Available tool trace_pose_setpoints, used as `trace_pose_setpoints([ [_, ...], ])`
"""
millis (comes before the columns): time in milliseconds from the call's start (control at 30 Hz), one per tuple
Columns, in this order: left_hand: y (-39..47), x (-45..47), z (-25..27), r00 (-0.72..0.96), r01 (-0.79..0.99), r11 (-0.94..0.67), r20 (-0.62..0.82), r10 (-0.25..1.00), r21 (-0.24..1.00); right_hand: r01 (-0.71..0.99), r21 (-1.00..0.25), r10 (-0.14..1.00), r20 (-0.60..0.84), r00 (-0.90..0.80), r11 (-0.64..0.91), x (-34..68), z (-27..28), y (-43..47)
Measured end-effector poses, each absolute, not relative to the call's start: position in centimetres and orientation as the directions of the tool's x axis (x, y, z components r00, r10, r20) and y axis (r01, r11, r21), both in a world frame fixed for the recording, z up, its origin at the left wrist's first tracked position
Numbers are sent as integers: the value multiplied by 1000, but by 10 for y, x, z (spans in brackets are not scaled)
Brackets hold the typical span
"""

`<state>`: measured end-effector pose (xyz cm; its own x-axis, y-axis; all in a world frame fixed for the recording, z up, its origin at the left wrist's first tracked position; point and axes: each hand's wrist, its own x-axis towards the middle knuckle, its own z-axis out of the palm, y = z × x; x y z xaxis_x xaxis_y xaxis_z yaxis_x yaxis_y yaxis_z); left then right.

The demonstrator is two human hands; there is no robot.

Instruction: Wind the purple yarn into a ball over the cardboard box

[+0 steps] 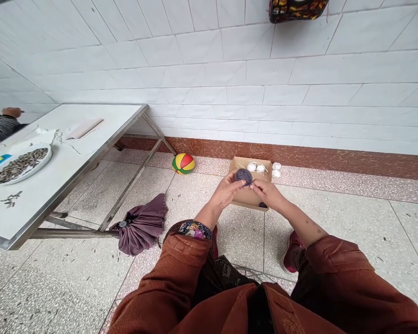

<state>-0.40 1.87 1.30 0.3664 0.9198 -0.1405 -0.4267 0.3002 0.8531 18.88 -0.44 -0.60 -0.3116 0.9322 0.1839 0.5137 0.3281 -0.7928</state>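
A ball of dark grey-purple yarn [243,176] is gripped by my left hand [226,189], the thumb across its lower front. Close against its right side, my right hand [264,191] pinches with thumb and forefinger, seemingly on the strand of this yarn, too fine to make out clearly. Both hands are above an open cardboard box [244,198] on the floor. Inside it lie white balls [256,167] near the back wall, and a small dark ball [263,205] sits by the front right corner, partly behind my right hand.
More white balls [276,170] stand right of the box by the wall. A striped ball [183,163] and a folded purple umbrella [142,225] lie leftward. The white table [73,160] bears a plate [48,160] of sunflower seeds. Another person's arm [2,127] shows beyond it.
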Motion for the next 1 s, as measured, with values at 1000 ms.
trace_pose_setpoints([
  [1000, 17, -7, 3, 213, 3, 175, -172, 962, 985, 394, -794, 867, 313, -388, 463, 191, 17, -8],
])
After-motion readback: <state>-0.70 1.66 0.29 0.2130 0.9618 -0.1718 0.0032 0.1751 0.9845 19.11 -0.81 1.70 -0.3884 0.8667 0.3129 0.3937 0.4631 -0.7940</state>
